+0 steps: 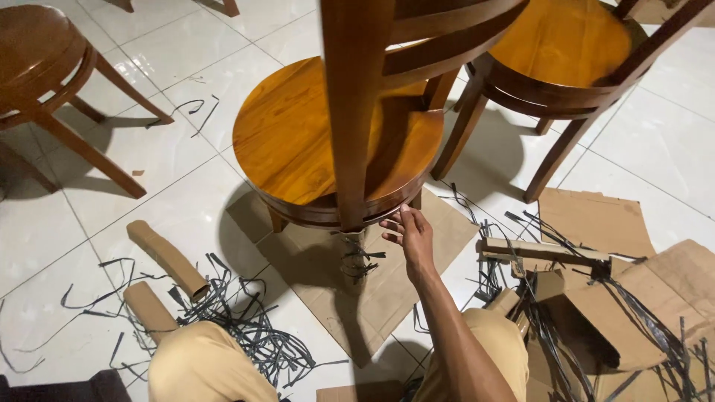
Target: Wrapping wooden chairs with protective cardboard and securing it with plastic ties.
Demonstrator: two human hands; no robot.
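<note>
Honey-brown chair (298, 141), black straps (253, 335)

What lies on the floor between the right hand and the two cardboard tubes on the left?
In the head view, between the right hand and the cardboard tubes: flat cardboard sheet and black strapping scraps.

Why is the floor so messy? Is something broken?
Nothing looks broken. Black plastic straps lie cut and tangled over the white tiles, with torn cardboard and two cardboard tubes scattered around. One strap bundle still clings to the chair leg, beside the right hand touching the round seat.
</note>
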